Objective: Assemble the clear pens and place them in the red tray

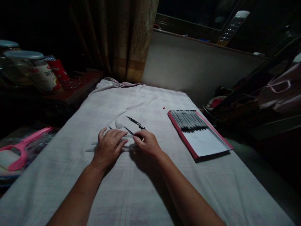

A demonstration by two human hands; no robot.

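My right hand is closed, thumb and forefinger pinching a thin black pen refill that points up and to the left. Opposite it, my left hand curls low over the cloth, its fingertips and thumb at a clear pen barrel that spans the gap between the hands. More clear barrels lie partly hidden under my left hand. Just beyond the hands are several clear pen caps and a pair of black refills.
A shallow red-edged box with a row of black-tipped clear pens sits at the right. A small red bit lies on the pale cloth. Jars stand on a side table; pink scissors are at far left.
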